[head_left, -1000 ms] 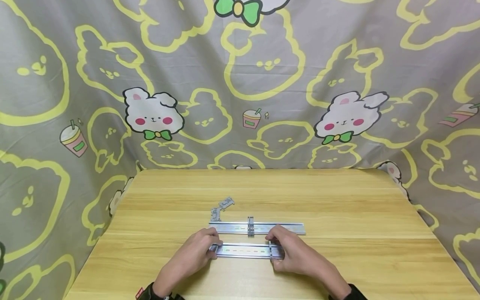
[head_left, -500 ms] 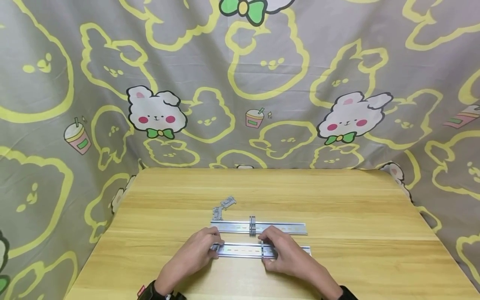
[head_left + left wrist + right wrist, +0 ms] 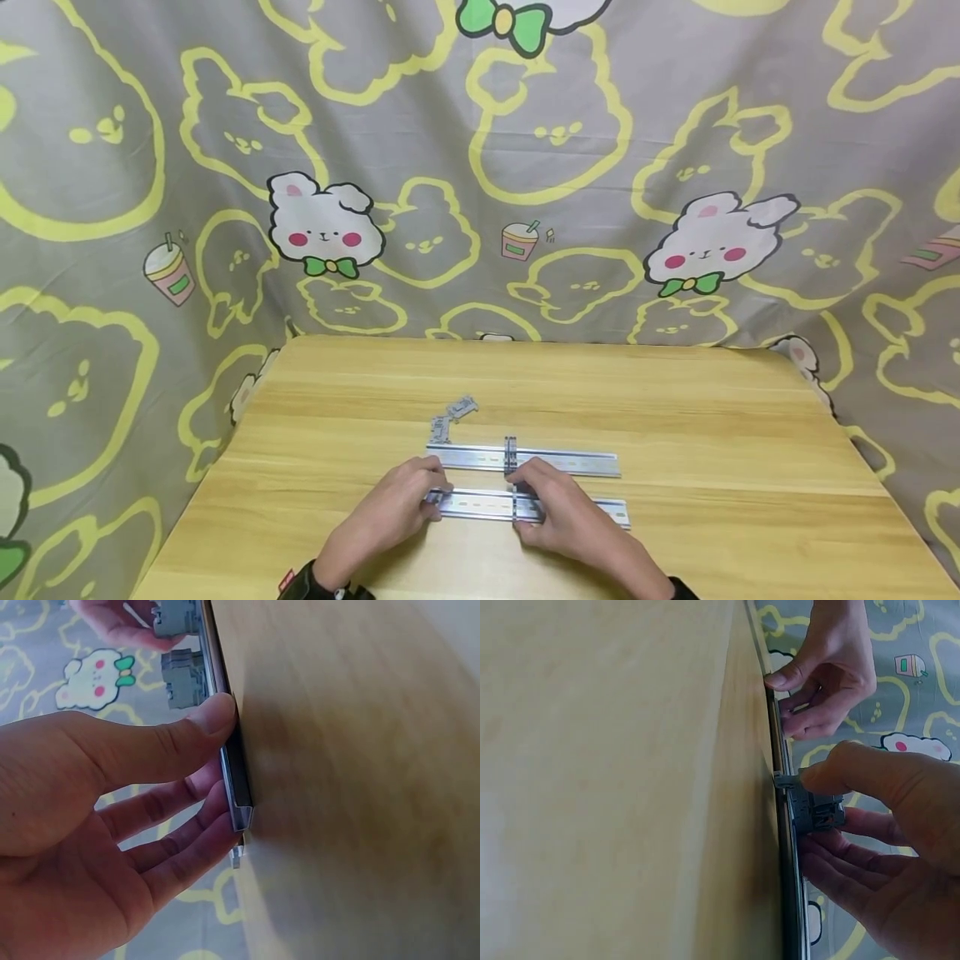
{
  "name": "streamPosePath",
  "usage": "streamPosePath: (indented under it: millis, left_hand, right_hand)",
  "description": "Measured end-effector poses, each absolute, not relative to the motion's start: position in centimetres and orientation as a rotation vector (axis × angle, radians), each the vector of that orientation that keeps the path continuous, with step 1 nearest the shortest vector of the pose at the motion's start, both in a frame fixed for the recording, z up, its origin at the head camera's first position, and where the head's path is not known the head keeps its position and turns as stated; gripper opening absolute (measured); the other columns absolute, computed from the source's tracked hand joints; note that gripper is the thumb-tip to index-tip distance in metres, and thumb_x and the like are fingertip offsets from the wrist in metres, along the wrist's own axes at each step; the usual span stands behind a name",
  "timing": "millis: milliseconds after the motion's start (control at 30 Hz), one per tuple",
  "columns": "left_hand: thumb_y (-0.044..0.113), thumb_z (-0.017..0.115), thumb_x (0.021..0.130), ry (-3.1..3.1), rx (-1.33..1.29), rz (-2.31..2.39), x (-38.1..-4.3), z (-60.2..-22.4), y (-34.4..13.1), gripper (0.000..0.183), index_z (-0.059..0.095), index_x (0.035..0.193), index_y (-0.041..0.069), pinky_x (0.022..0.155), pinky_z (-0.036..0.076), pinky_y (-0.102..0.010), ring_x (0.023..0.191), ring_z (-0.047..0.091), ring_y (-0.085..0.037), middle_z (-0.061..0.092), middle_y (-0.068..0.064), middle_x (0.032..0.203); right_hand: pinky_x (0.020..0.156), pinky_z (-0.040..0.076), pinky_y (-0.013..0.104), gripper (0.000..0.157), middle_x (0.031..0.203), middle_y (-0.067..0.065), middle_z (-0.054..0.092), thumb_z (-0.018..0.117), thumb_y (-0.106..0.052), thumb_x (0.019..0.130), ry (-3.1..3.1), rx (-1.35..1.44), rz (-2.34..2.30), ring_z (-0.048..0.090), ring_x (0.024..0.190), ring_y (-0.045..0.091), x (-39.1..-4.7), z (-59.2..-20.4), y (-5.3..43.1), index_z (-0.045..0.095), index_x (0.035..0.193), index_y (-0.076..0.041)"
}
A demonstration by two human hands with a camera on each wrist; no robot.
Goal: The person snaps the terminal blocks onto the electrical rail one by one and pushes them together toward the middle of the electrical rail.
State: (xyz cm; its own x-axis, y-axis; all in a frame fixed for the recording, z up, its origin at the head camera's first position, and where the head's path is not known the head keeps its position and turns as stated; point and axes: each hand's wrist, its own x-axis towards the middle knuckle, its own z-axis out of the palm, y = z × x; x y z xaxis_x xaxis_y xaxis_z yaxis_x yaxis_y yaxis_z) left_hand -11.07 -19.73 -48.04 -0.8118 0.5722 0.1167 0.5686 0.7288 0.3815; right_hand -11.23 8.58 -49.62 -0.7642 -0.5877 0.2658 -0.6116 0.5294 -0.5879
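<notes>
Two slotted metal DIN rails lie on the table, one behind the other. My left hand (image 3: 397, 502) pinches the left end of the near rail (image 3: 480, 505), thumb on its front edge and fingers behind. Around a grey terminal block (image 3: 815, 808) seated across that rail, my right hand (image 3: 564, 510) has its thumb and fingers, just right of the rail's middle. The far rail (image 3: 577, 463) carries a small group of upright terminal blocks (image 3: 511, 455) near its centre. In the left wrist view, the grey blocks (image 3: 184, 679) stand out sideways from the rails.
Two loose grey terminal blocks lie flat behind the far rail's left end, one (image 3: 440, 429) near the rail and another (image 3: 463, 407) farther back. A wooden table (image 3: 712, 417) bears everything. Patterned curtain cloth (image 3: 420, 275) hangs around its back and sides.
My right hand has slid the terminal block leftward along the near rail, uncovering the rail's right end. The left hand keeps its grip on the left end. The head view has shifted slightly.
</notes>
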Motion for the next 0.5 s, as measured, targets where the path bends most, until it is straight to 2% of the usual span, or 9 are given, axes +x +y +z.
streamPosePath:
  millis: [267,500]
  left_hand:
    - [0.009,0.090,0.073,2.902,0.960,0.662,-11.15,-48.16,-19.83,0.031,0.080,0.102,0.008,0.077,0.057,-0.027,0.085,0.062,-0.011,0.067,0.005,0.094]
    - [0.009,0.090,0.073,2.905,0.958,0.663,-11.26,-48.15,-19.85,0.031,0.080,0.102,0.007,0.078,0.058,-0.028,0.086,0.063,-0.012,0.067,0.004,0.095]
  right_hand:
    - [0.095,0.057,0.033,0.051,0.119,-0.001,0.066,0.085,-0.012,0.076,-2.801,1.034,1.008,0.065,0.107,0.016,-10.85,-48.98,8.19,0.067,0.124,-0.004]
    - [0.096,0.057,0.034,0.051,0.121,0.002,0.066,0.084,-0.008,0.079,-2.764,1.031,0.987,0.065,0.109,0.017,-10.47,-48.76,7.79,0.067,0.127,0.000]
